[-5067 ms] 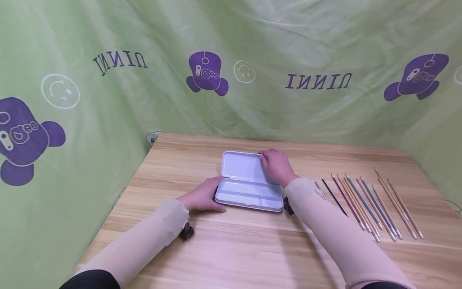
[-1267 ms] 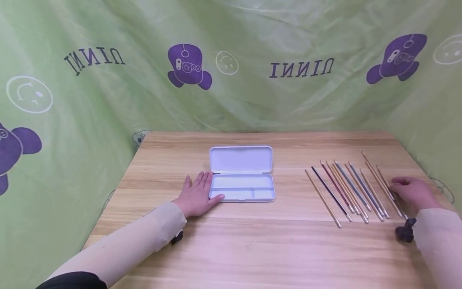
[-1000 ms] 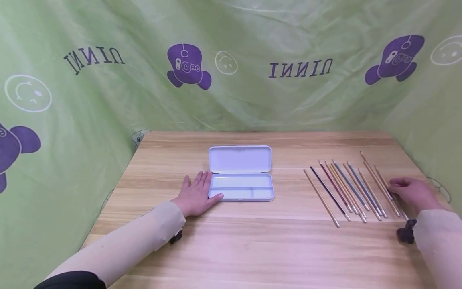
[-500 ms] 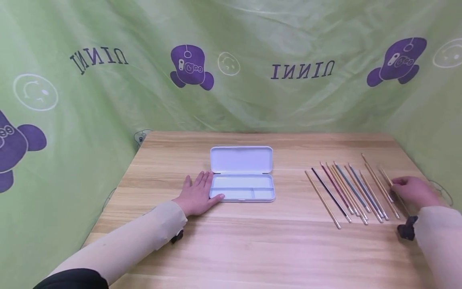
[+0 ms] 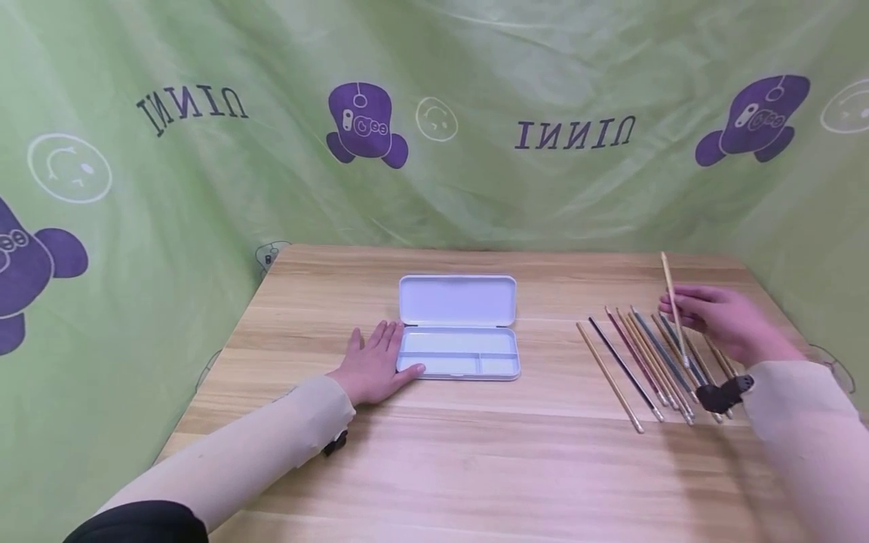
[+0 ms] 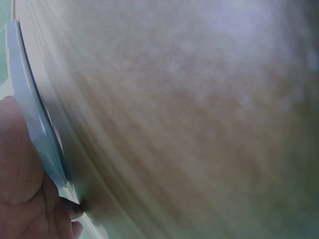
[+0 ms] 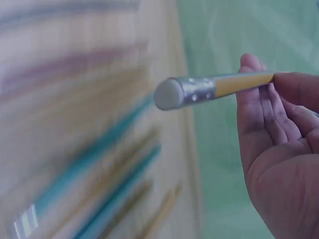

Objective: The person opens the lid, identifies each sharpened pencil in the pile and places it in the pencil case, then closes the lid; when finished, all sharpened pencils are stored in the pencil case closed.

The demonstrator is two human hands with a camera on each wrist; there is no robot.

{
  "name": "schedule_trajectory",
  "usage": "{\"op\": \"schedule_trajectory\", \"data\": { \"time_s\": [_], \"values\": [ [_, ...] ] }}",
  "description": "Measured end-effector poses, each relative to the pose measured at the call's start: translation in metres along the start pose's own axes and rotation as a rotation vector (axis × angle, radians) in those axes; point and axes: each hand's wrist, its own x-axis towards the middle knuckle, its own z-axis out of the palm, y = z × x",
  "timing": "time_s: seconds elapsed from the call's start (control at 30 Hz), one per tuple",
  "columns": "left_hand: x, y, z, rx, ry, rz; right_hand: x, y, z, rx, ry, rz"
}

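Note:
A white pencil case (image 5: 459, 366) lies open on the table, its lid laid back and its divided tray bare. My left hand (image 5: 372, 366) rests flat at the case's left end, fingers spread and thumb along the front edge; the left wrist view shows the case's side (image 6: 35, 109) against the palm. With thumb and fingers, my right hand (image 5: 726, 320) pinches a yellow pencil (image 5: 672, 294) above the other pencils. Its white eraser (image 7: 169, 94) and silver ferrule point toward the right wrist camera.
Several pencils in yellow, black, dark red and blue-green (image 5: 614, 377) lie side by side on the right of the wooden table (image 5: 434, 452), partly under my right hand. A green curtain (image 5: 475, 204) with purple figures hangs behind the table.
My right hand picked up the rightmost yellow pencil and moved left and up with it, over the other pencils. Earlier it left the case lid. My left hand stays at the case.

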Motion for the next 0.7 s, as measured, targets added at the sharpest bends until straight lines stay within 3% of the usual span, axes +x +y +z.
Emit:
{"op": "schedule_trajectory", "data": {
  "time_s": [0.13,0.27,0.43,0.7],
  "values": [
    [0.0,0.0,0.0,0.01,-0.014,-0.007,0.012,-0.004,0.029,0.17,-0.095,-0.003],
    [0.002,-0.001,0.002,0.016,-0.002,-0.004,0.024,-0.006,0.059,0.219,-0.165,-0.003],
    [0.001,-0.002,0.002,0.003,0.01,-0.002,0.038,-0.006,0.098,0.101,-0.201,-0.003],
    [0.0,-0.001,0.0,-0.012,-0.01,-0.001,0.063,0.001,0.153,-0.191,-0.235,0.031]
  ]
}}
